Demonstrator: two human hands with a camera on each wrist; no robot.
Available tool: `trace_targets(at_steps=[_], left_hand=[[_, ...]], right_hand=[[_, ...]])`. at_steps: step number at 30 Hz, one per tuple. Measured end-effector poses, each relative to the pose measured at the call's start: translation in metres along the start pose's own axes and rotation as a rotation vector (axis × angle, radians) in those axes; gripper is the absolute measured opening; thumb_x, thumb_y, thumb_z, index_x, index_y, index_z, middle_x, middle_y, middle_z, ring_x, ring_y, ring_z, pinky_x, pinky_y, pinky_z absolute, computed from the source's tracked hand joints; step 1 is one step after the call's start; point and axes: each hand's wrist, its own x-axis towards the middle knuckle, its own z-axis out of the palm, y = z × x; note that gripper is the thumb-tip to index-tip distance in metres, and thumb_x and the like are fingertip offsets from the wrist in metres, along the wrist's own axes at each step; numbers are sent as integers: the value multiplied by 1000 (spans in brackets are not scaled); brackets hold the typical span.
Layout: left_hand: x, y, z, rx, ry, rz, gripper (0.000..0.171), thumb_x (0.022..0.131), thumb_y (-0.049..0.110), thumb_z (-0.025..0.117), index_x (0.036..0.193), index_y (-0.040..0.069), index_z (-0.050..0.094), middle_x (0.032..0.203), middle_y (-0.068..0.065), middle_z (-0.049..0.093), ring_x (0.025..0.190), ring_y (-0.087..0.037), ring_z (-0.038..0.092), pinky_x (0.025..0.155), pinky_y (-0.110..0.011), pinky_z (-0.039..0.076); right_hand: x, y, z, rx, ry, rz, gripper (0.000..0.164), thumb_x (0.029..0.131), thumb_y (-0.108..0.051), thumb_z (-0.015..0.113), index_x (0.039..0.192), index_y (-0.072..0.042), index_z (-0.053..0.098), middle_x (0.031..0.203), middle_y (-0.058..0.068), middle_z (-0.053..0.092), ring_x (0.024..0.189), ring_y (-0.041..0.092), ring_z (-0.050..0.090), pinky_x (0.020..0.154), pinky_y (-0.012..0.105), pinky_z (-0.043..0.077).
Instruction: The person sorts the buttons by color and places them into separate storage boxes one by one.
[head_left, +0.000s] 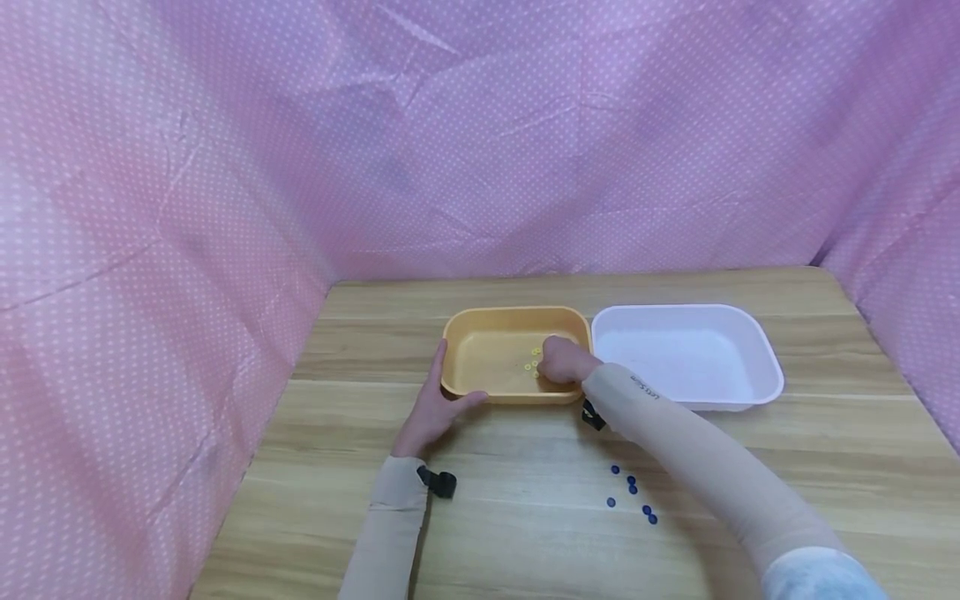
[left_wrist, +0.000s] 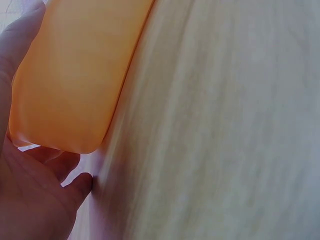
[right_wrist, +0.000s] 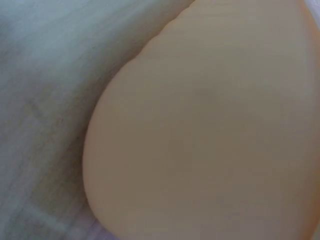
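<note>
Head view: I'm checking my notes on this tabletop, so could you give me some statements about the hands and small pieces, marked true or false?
1. The left hand holds the orange tray at its left end. True.
2. Six blue discs lie on the table. True.
3. The right hand reaches into the white tray. False: it reaches into the orange tray.
4. The small pieces in the orange tray are green. False: they are yellow.

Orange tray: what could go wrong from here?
The right hand could scatter the small yellow pieces beside it. The left hand holds the end of the orange tray; a shove could bump the white tray alongside. The right sleeve passes near loose blue pieces and might sweep them on withdrawal.
</note>
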Motion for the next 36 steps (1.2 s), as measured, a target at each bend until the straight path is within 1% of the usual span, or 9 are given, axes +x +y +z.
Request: trace_targets(at_steps=[8,13,16,21,23,25,27,32,36], left_hand=[[1,1,1,-14,-1,-9,122,68,54,83,157,34,2,161,-2,14,144,-20,19,117,-42,15],[1,2,2,-26,-6,0,122,68,53,84,157,33,2,161,-1,14,143,-19,20,117,-41,15],[1,2,2,-17,-4,8,122,68,53,84,157,33,2,161,-2,14,144,-19,19,117,-41,15],[0,2,3,0,-4,-5,122,69,54,83,157,33,2,161,-3,13,144,-21,18,117,-43,16],[-1,2,4,-3,-7,-6,122,69,53,83,157,31,2,161,-3,13,144,-21,18,117,-43,16],[0,1,4,-10,-9,0,123,69,52,83,157,29,1,161,-3,12,144,-21,18,117,-43,16],[-1,1,3,-15,-10,4,123,69,52,84,157,30,1,161,-3,12,144,-22,19,116,-44,16],[-1,1,2,-30,-4,5,122,69,51,84,157,33,1,161,-2,13,144,-22,19,117,-44,16],[-2,1,2,-29,4,4,123,69,50,84,157,29,2,161,1,13,144,-18,19,117,-41,16]], right_hand=[[-2,1,-1,-10,21,-28,18,86,-4,56,70,-8,48,71,5,48,63,18,47,58,25,39],[-1,5,0,-23,41,-56,17,82,0,55,69,-7,47,71,5,49,63,19,49,57,26,40],[-2,5,1,-30,44,-54,16,82,0,55,69,-7,47,71,6,49,64,20,49,57,27,41],[-3,5,0,-15,28,-29,16,83,0,55,70,-7,48,72,6,49,65,20,49,58,27,41],[-3,5,-1,-7,29,-23,17,84,-2,55,70,-8,47,72,6,49,63,19,48,57,26,40],[-4,4,-3,10,39,-36,18,84,-3,54,69,-9,46,71,5,48,61,17,47,55,26,40],[-6,3,-5,30,48,-58,21,84,-5,53,66,-11,45,67,3,47,56,15,45,52,25,39],[-11,0,-11,108,64,-136,39,88,-5,48,51,-16,39,49,-5,39,43,9,36,43,22,31],[-20,-3,-16,172,85,-202,47,88,-4,47,45,-19,35,43,-9,31,40,6,28,42,19,25]])
